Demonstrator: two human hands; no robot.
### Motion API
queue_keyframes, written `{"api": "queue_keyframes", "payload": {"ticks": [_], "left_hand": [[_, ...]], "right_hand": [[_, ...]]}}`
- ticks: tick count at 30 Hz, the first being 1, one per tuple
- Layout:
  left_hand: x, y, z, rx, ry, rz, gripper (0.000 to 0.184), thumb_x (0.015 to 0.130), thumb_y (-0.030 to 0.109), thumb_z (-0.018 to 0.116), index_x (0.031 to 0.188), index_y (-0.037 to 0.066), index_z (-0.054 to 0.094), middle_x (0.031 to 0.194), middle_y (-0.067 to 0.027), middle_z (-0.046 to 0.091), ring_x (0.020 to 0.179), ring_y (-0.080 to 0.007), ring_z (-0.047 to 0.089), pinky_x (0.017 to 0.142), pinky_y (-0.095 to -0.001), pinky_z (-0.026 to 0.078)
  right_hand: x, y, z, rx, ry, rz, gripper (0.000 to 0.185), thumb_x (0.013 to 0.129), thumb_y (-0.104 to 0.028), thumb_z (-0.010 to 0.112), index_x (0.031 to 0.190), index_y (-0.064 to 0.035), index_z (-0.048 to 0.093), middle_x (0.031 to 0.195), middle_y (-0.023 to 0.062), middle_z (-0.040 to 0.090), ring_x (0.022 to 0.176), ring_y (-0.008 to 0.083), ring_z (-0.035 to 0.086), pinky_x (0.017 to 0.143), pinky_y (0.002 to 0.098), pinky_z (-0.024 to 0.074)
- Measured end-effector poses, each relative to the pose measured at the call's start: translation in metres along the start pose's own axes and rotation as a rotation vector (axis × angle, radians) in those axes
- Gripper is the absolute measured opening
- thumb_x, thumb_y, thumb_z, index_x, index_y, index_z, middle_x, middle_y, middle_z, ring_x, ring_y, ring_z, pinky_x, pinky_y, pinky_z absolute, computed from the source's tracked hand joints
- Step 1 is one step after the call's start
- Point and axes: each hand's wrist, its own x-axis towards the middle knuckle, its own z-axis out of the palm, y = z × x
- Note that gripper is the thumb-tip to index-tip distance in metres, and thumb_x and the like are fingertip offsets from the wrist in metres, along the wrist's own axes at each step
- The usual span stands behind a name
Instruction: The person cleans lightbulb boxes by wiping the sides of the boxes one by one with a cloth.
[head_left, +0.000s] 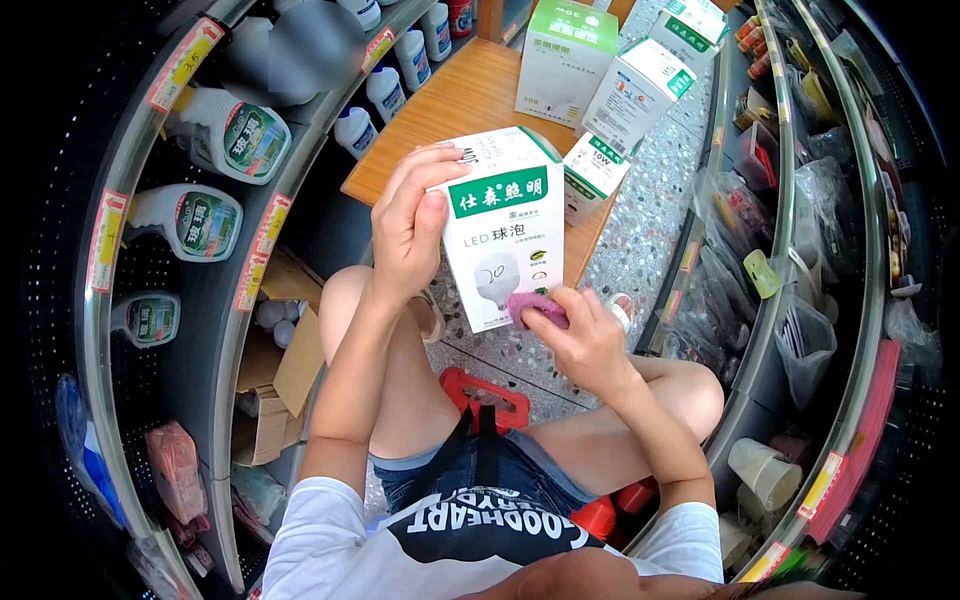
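Observation:
A white and green LED bulb box (505, 235) stands tilted in front of me, with a bulb printed on its face and "20" marked on it. My left hand (412, 215) grips its upper left side, fingers over the top edge and thumb on the front. Low on the box's front, my right hand (585, 338) pinches a pink-purple cloth (537, 309) that touches the cardboard near the printed bulb. Part of the cloth is hidden by my fingers.
A wooden stool (440, 95) is ahead, with more bulb boxes (568, 65) on and beyond it. A small 10W box (597, 170) sits near its right edge. Shelves flank me, with spray bottles (240, 137) left and bagged goods (820, 215) right. A red plastic piece (500, 395) lies below.

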Motion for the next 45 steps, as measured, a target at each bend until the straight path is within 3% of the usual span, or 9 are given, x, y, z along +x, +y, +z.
{"api": "queue_keyframes", "payload": {"ticks": [6, 13, 21, 25, 30, 45], "left_hand": [[-0.001, -0.004, 0.001, -0.004, 0.017, -0.016, 0.032, 0.104, 0.021, 0.047, 0.113, -0.001, 0.068, 0.119, -0.0198, 0.066, 0.117, -0.0334, 0.062, 0.106, -0.0431, 0.043], [0.000, -0.005, -0.002, -0.001, 0.031, -0.054, 0.032, 0.105, 0.022, 0.047, 0.114, -0.001, 0.068, 0.120, -0.0199, 0.066, 0.117, -0.0319, 0.063, 0.101, -0.0381, 0.047], [-0.001, 0.000, 0.002, 0.011, 0.033, -0.019, 0.031, 0.104, 0.020, 0.047, 0.113, -0.001, 0.068, 0.119, -0.0202, 0.066, 0.116, -0.0336, 0.062, 0.104, -0.0413, 0.045], [-0.002, 0.001, 0.001, 0.011, 0.033, -0.015, 0.031, 0.104, 0.019, 0.048, 0.113, -0.002, 0.068, 0.118, -0.0202, 0.066, 0.118, -0.0346, 0.061, 0.107, -0.0443, 0.043], [-0.002, 0.002, -0.001, 0.003, 0.015, -0.011, 0.032, 0.104, 0.022, 0.048, 0.113, -0.001, 0.069, 0.119, -0.0201, 0.066, 0.118, -0.0340, 0.061, 0.109, -0.0448, 0.040], [-0.004, 0.004, -0.003, 0.026, 0.016, 0.010, 0.039, 0.107, 0.030, 0.046, 0.117, 0.000, 0.068, 0.121, -0.0203, 0.065, 0.117, -0.0353, 0.060, 0.109, -0.0458, 0.039]], "right_hand": [[0.005, 0.003, 0.000, -0.050, 0.004, 0.014, 0.035, 0.073, -0.009, 0.068, 0.105, -0.0189, 0.074, 0.105, 0.0072, 0.057, 0.078, 0.0225, 0.057, 0.060, 0.0324, 0.0491], [-0.010, -0.001, 0.008, 0.005, -0.094, -0.148, 0.037, 0.078, -0.016, 0.065, 0.114, -0.0224, 0.073, 0.110, 0.0063, 0.058, 0.086, 0.0204, 0.057, 0.060, 0.0283, 0.0475], [0.012, -0.005, 0.002, -0.074, -0.004, -0.129, 0.034, 0.075, -0.018, 0.067, 0.108, -0.0245, 0.074, 0.105, 0.0044, 0.056, 0.083, 0.0219, 0.057, 0.062, 0.0308, 0.0495], [0.023, -0.003, 0.005, -0.127, 0.013, -0.109, 0.036, 0.079, -0.017, 0.065, 0.114, -0.0223, 0.072, 0.110, 0.0047, 0.057, 0.085, 0.0201, 0.056, 0.060, 0.0284, 0.0472], [0.049, -0.009, 0.002, -0.175, 0.091, -0.049, 0.033, 0.077, -0.016, 0.068, 0.109, -0.0226, 0.072, 0.106, 0.0041, 0.055, 0.085, 0.0219, 0.058, 0.065, 0.0311, 0.0519], [0.100, -0.009, 0.004, -0.175, 0.255, 0.001, 0.034, 0.082, -0.016, 0.064, 0.115, -0.0218, 0.071, 0.104, 0.0041, 0.056, 0.083, 0.0216, 0.056, 0.064, 0.0329, 0.0517]]}}
